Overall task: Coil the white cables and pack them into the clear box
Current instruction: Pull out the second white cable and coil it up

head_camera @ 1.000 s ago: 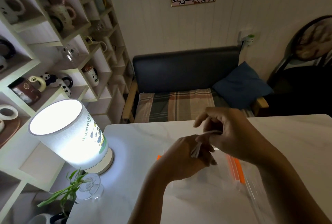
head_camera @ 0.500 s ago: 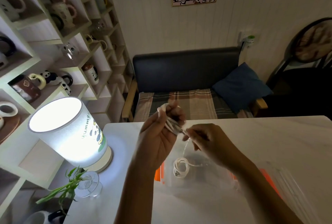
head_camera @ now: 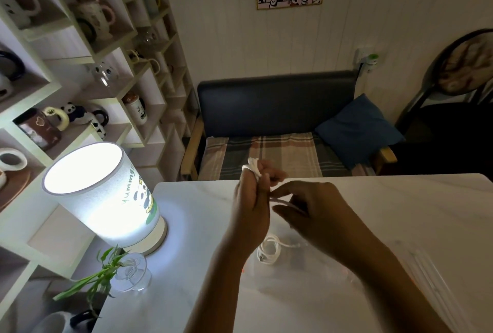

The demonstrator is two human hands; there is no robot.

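Observation:
My left hand [head_camera: 252, 199] is raised above the white table [head_camera: 400, 212], fingers closed on a bundle of white cable [head_camera: 253, 165] whose loops stick out at the top. My right hand [head_camera: 314, 212] is just to its right, pinching the loose end of that same cable between thumb and fingers. Below the hands a second white cable [head_camera: 269, 251], coiled in a small ring, lies inside the clear box [head_camera: 293, 274], which is faint and hard to outline. My forearms hide parts of the box.
A lit cylindrical lamp [head_camera: 106, 194] stands at the table's left corner, with a glass vase holding a green plant [head_camera: 128, 271] in front of it. Clear plastic strips [head_camera: 426, 274] lie at the right. Behind the table are a sofa [head_camera: 277, 129] and a mug shelf [head_camera: 80, 65].
Both hands rose from low over the box; the left now holds the cable bundle upright. Since half a second ago the right hand has moved closer to the left, still on the cable's end.

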